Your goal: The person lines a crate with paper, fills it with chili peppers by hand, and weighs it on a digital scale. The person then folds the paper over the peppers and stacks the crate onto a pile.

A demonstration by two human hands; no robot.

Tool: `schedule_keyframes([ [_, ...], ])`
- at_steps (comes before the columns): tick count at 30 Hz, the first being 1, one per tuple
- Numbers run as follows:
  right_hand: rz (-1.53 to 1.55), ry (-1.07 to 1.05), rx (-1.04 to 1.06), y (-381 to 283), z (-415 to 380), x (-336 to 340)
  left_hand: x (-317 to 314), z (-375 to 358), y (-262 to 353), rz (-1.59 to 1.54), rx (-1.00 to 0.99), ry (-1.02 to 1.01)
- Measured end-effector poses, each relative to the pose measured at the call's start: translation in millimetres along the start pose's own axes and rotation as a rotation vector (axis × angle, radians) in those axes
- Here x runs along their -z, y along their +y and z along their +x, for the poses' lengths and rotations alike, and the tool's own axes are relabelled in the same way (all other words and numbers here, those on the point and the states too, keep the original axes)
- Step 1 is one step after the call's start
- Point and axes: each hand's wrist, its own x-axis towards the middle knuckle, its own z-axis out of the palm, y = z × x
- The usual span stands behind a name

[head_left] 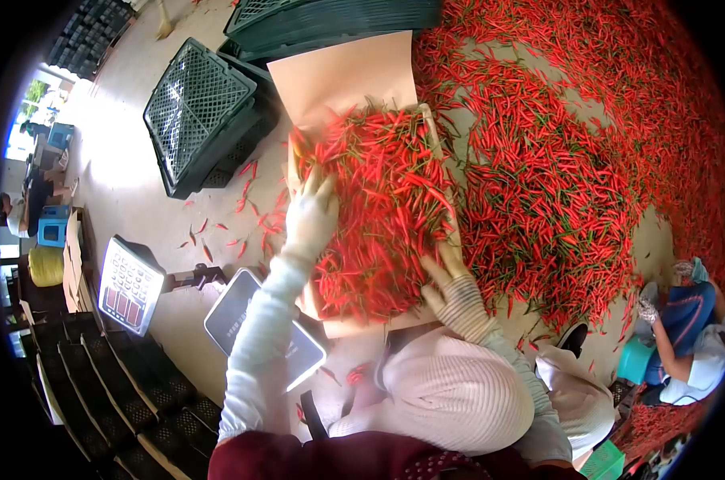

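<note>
Red chili peppers [378,208] with green stems heap up in a container lined with brown paper, partly smeared by motion. One paper flap [346,76] stands up at its far end. My left hand [313,212], in a pale glove, lies at the heap's left side, fingers stretched over the peppers. At the near right corner, my right hand [454,296], also gloved, has its fingers spread against the heap and the container's edge. Neither hand visibly grips anything. Left of the container is a scale's platform [238,308], partly hidden by my left arm.
The scale's display [132,286] stands at left. Dark green plastic crates [198,112] are stacked beyond it, with more crates [330,24] at the top. A large spread of chilies [546,192] covers the floor at right. Another person [690,344] sits at far right; black crates [98,384] line the lower left.
</note>
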Motion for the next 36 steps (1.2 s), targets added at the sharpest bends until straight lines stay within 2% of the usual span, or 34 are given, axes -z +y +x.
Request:
schedule_keyframes([
  [1, 0.066, 0.158, -0.085, 9, 3, 7, 17, -60, 2, -0.128, 0.214, -0.012],
  [2, 0.031, 0.185, -0.118, 10, 5, 9, 19, -61, 7, -0.056, 0.084, 0.102],
  [3, -0.008, 0.211, -0.143, 12, 11, 13, 23, -98, 6, -0.148, 0.152, 0.064],
  [4, -0.172, 0.239, 0.051, 1, 35, 40, 19, -144, 5, -0.559, 0.476, -0.193],
  [5, -0.204, 0.298, 0.110, -1, 38, 38, 14, -189, 3, -0.850, 0.894, -0.361],
  [7, -0.092, 0.181, 0.026, 21, 97, 40, -1, -247, 26, -1.169, 1.327, -0.782],
  [8, -0.140, 0.173, 0.072, 21, 110, 39, -10, -251, 32, -1.168, 1.329, -0.783],
  [10, -0.228, 0.165, 0.234, 23, 157, 30, -42, -253, 40, -1.627, 1.216, -0.430],
  [11, -0.251, 0.187, 0.321, 22, 181, 23, -53, -262, 37, -1.625, 1.219, -0.430],
  [12, -0.340, 0.141, 0.450, 22, 218, 16, -72, -270, 33, -1.768, 1.201, -0.346],
  [13, -0.434, 0.091, 0.582, 25, 257, 6, -73, -263, 34, -1.806, 1.119, -0.345],
  [15, -0.511, -0.092, 0.373, 7, 281, 4, -73, -248, 37, -1.884, 0.955, -0.338],
  [16, -0.651, -0.062, 0.400, 20, 308, -3, -78, -250, 37, -1.571, 0.974, -0.467],
  [17, -0.778, -0.030, 0.442, 31, 339, -21, -75, -244, 35, -1.463, 0.983, -0.494],
  [19, -0.818, -0.082, 0.324, 38, 355, -27, -69, -232, 31, -1.250, 1.000, -0.556],
  [21, -0.689, -0.360, -0.045, 32, 358, -21, -68, -237, 33, -1.215, 1.000, -0.496],
  [23, -0.505, -0.452, -0.119, 64, 368, -29, -73, -248, 33, -1.183, 1.010, -0.492],
  [24, -0.493, -0.427, -0.114, 73, 371, -29, -50, -221, 44, -1.430, 1.083, -0.365],
  [27, -0.441, -0.424, -0.131, 98, 368, -20, -77, -275, 0, -1.089, 0.869, -0.365],
  [28, -0.403, -0.318, -0.119, 109, 355, -18, -73, -281, -8, -1.013, 0.865, -0.372],
  [29, -0.369, -0.205, -0.111, 120, 341, -14, -66, -275, -10, -1.149, 0.992, -0.297],
  [30, -0.371, -0.204, -0.105, 128, 330, -11, -59, -268, -13, -1.280, 1.118, -0.199],
  [31, -0.387, -0.180, -0.049, 137, 319, -8, -44, -252, -6, -1.616, 1.374, 0.009],
  [32, -0.402, -0.158, 0.005, 145, 309, -6, -38, -244, 0, -1.586, 1.344, 0.138],
  [33, -0.403, -0.163, 0.004, 149, 299, -3, -36, -244, -8, -1.376, 1.252, 0.052],
  [35, -0.334, -0.090, -0.053, 154, 279, 1, -32, -241, -12, -1.478, 1.305, 0.209],
  [36, -0.224, -0.102, -0.148, 155, 273, 6, -32, -239, -15, -1.342, 1.238, 0.140],
])
